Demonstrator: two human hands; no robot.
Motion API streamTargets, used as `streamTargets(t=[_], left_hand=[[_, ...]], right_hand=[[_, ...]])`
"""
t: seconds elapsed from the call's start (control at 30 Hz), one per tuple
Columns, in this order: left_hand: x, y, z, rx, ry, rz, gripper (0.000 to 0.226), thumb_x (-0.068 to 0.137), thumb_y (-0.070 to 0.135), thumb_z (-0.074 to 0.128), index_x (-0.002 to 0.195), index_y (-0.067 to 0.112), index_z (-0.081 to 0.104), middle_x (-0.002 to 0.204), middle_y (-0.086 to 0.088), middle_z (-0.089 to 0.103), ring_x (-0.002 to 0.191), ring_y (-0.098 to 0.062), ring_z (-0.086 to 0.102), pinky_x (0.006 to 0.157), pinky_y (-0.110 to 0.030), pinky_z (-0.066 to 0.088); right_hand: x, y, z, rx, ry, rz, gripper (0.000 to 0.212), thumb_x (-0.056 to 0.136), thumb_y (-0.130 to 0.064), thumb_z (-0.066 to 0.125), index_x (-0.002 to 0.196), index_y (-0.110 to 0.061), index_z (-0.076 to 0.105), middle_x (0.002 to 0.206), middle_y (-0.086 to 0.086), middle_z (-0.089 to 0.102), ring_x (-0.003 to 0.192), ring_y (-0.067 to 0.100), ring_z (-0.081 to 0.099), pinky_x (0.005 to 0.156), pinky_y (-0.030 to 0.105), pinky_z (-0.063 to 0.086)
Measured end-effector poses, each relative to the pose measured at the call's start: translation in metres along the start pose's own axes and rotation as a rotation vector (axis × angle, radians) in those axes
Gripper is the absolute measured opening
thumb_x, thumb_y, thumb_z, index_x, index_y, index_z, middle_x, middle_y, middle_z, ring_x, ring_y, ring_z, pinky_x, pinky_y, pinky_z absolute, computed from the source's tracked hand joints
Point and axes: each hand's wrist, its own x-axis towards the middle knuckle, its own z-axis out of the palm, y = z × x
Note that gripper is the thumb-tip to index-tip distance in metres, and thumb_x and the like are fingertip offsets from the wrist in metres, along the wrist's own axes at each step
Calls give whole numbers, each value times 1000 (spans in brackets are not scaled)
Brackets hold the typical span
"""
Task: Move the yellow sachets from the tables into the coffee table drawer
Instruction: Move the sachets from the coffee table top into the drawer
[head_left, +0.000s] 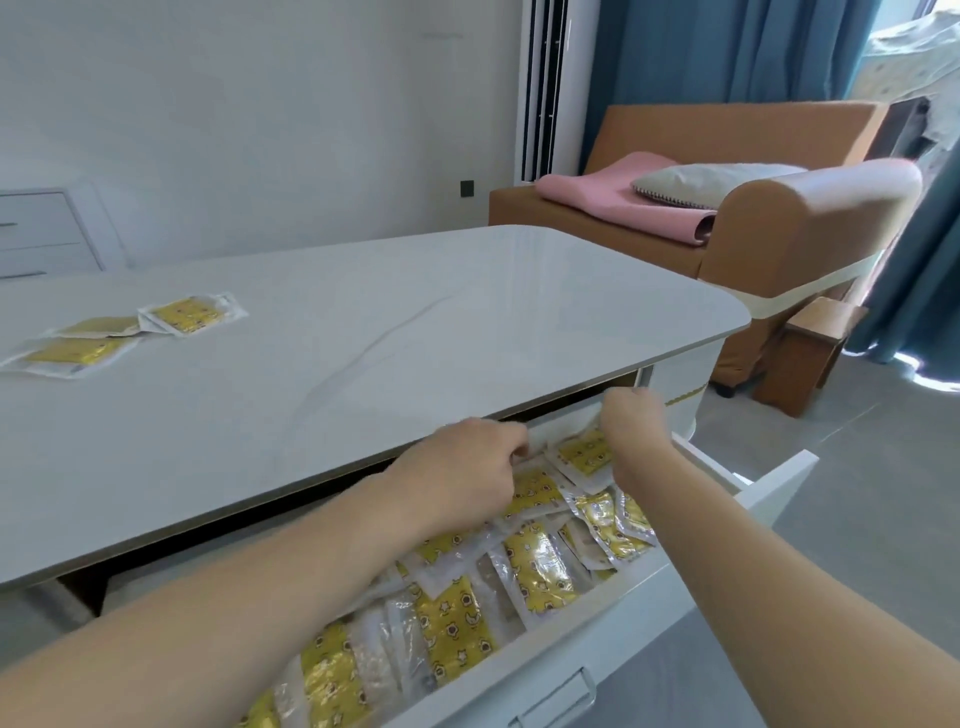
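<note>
Two bare arms are reaching over an open drawer (613, 670) of a white-topped coffee table (363, 353), which is filling most of the view. Behind it an orange sofa (779, 223) is sitting against blue curtains (727, 52), carrying a pink pillow (618, 200) and a grey cushion (711, 179). The drawer is standing pulled out from under the tabletop edge and is lying packed with yellow sachets (457, 623), overlapping in clear wrappers from its near end to its far end. The left hand (467, 467) is hovering over the middle of the drawer with its fingers curled, pinching the edge of a sachet (584, 454) at the far end of the pile. The right hand (634, 421) is curling down at the drawer's far corner, gripping the same sachet's other side, so both hands are clamped on it just under the tabletop lip. Three more sachets on the tabletop (192, 314) are lying near its far left side, well apart from the drawer, two of them overlapping.
</note>
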Motion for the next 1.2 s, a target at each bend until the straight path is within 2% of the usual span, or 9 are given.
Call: streamTargets(t=[0.07,0.13,0.27,0.37,0.5,0.67,0.83,1.03,1.2], left_hand=[[-13,-13,-20,-14,156,29,28,99,17,36,116,17,59,110,1,62,100,-19,58,86,-35,49],[-22,-37,-32,6,268,14,25,101,21,36,112,15,57,107,0,60,99,-19,55,83,-31,45],[-36,-102,-51,110,368,-124,31,100,23,40,126,12,52,130,-2,52,117,-22,48,91,-34,43],[-56,-157,-69,258,398,-217,34,95,19,49,127,7,53,132,-9,52,115,-32,49,92,-39,43],[-91,-241,-91,407,408,-398,45,83,27,42,113,-1,61,115,-20,62,102,-42,58,87,-48,49],[-110,-313,-100,378,379,-796,57,96,48,33,138,11,41,145,-15,39,130,-37,35,109,-48,30],[-89,-361,-114,398,387,-833,60,96,55,26,143,18,32,155,-10,21,142,-34,15,113,-58,15],[-58,-412,-128,336,353,-807,69,94,66,17,154,33,9,164,-2,1,149,-29,-5,117,-55,3],[-49,-429,-125,243,256,-795,63,95,61,18,152,34,20,159,2,21,144,-27,19,114,-53,17]], right_hand=[[-18,-9,9,-121,-5,-198,14,94,-12,41,95,-20,52,92,-4,52,82,15,53,70,32,49],[-39,-24,24,-206,-34,-383,29,97,-15,40,122,-19,52,118,-7,52,107,13,52,91,33,47],[-57,-51,78,-316,-150,-649,35,99,-13,39,132,-16,48,133,-4,49,120,12,48,94,22,36],[-69,-58,132,-421,-285,-773,36,100,-15,40,136,-16,46,140,-3,46,128,13,42,96,19,30],[-79,-60,213,-497,-427,-803,41,101,-20,41,142,-14,40,148,-1,40,136,16,36,98,18,25],[-88,-61,304,-552,-534,-699,50,102,-32,40,148,-13,32,154,3,32,141,22,29,111,32,25],[-80,-69,358,-842,-531,-969,52,101,-36,37,149,-16,30,154,2,31,143,23,25,117,36,20],[-45,-85,410,-888,-515,-952,51,102,-39,33,149,-20,32,153,1,32,141,25,28,113,38,22],[-18,-98,447,-931,-610,-978,51,104,-35,28,153,-20,26,162,2,20,149,18,15,120,38,10]])
